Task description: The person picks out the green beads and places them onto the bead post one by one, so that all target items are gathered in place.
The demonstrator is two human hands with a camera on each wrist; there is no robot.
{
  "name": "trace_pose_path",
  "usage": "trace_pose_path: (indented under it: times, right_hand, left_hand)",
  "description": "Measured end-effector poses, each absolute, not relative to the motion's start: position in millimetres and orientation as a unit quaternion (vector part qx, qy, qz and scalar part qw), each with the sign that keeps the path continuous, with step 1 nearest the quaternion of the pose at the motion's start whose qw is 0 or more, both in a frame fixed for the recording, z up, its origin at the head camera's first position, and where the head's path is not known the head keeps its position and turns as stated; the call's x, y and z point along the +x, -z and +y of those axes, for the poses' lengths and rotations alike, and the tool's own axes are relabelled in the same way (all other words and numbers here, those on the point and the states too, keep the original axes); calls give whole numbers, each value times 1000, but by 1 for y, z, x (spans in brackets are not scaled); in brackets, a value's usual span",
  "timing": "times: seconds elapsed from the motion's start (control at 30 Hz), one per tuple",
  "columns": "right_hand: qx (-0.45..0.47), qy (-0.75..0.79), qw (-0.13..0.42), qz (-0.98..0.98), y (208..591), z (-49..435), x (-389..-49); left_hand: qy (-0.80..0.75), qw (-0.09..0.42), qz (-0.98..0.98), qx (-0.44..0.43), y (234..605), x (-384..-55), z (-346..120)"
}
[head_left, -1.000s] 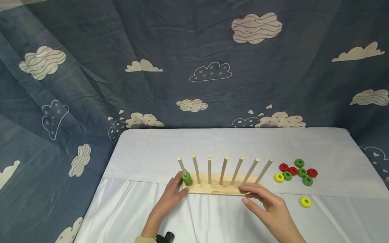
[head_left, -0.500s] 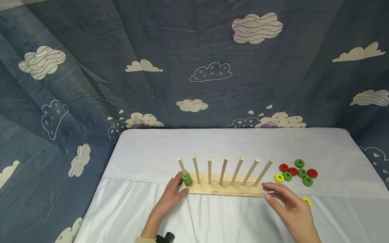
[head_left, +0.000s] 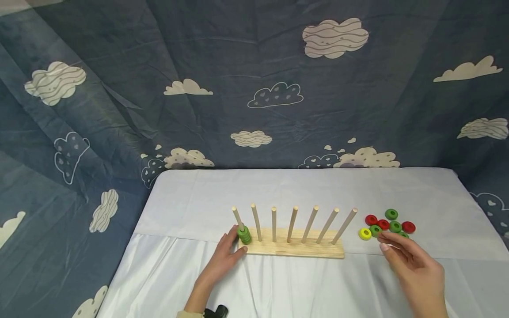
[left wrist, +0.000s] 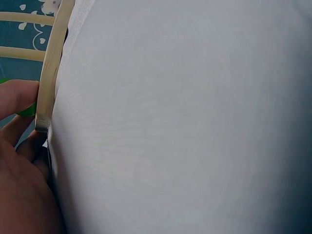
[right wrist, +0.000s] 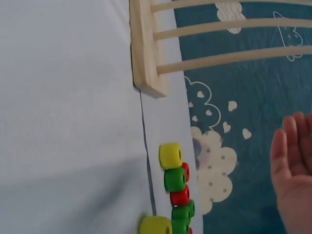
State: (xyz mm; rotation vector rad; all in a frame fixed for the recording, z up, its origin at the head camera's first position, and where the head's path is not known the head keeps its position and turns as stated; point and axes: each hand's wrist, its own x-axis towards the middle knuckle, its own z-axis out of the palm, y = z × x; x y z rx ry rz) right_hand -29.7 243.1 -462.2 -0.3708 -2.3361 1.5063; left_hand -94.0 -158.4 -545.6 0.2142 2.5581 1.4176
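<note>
A wooden peg board [head_left: 294,250] with several upright pegs stands in the middle of the table. Green rings [head_left: 244,235] are stacked low on its leftmost peg. My left hand [head_left: 223,258] grips the board's left end, thumb at the front edge and fingers round the far side; the left wrist view shows the thumb [left wrist: 18,97] against the wood. To the right, my right hand [head_left: 417,269] hovers with relaxed, slightly bent fingers and holds nothing. Its fingertips overlap the loose rings in the head view. A yellow ring [right wrist: 156,226], hidden behind this hand there, shows in the right wrist view.
Loose rings lie right of the board: a yellow ring [head_left: 365,234], red rings [head_left: 408,227] and green rings [head_left: 391,214]. White cloth [head_left: 302,287] covers the table. A dark cloud-print curtain [head_left: 238,57] hangs behind it and at the left.
My right hand has moved right, from in front of the board's right end to beside the loose rings, and now covers the nearest yellow ring. My left hand and the board have stayed put.
</note>
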Motion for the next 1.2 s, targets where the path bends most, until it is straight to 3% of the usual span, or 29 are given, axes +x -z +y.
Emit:
trace_pose_path:
  times: [0.4, 0.67, 0.97, 1.2]
  right_hand:
    - [-253, -497, 125, -821, 471, 273, -41]
    - [-236, -455, 124, -849, 485, 290, -45]
    - [-234, -387, 47, -891, 498, 307, -54]
    - [-215, -359, 35, -907, 506, 319, -60]
  left_hand:
    - [-483, 104, 866, 74, 546, -94, -159]
    - [-482, 101, 867, 76, 547, -95, -159]
    - [-475, 104, 871, 73, 547, -95, -158]
    - [-477, 109, 870, 67, 547, -95, -159]
